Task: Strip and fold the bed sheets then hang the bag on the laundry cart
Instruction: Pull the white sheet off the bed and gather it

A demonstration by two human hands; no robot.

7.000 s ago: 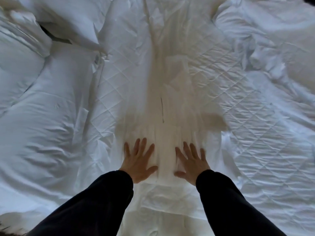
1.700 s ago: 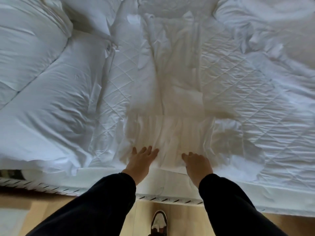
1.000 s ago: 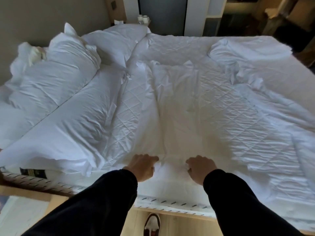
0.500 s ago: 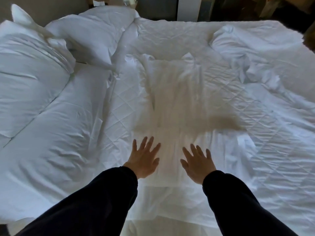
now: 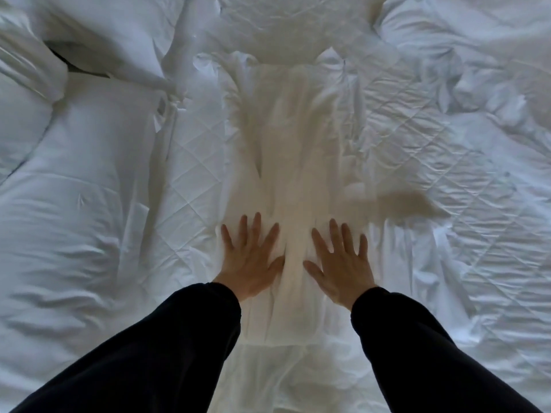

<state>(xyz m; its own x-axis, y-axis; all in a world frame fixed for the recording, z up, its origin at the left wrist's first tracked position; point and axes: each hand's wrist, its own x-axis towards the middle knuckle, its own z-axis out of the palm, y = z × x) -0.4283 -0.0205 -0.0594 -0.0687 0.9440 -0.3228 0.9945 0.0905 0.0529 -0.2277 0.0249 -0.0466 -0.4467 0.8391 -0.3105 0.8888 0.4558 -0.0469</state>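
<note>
folded sheet (image 5: 293, 180) | flat under left hand (image 5: 250, 257), right hand (image 5: 343, 263)

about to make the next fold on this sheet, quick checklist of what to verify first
1. Left hand flat and open on the folded sheet: ok.
2. Right hand flat and open on it: ok.
3. Sheet pressed into a long strip running away from the person: ok.
4. Strip free of wrinkles: not ok, creases show along it.
5. Far end squared: not ok, bunched.
6. Pillows clear of the strip: ok, they lie to its left.
</note>
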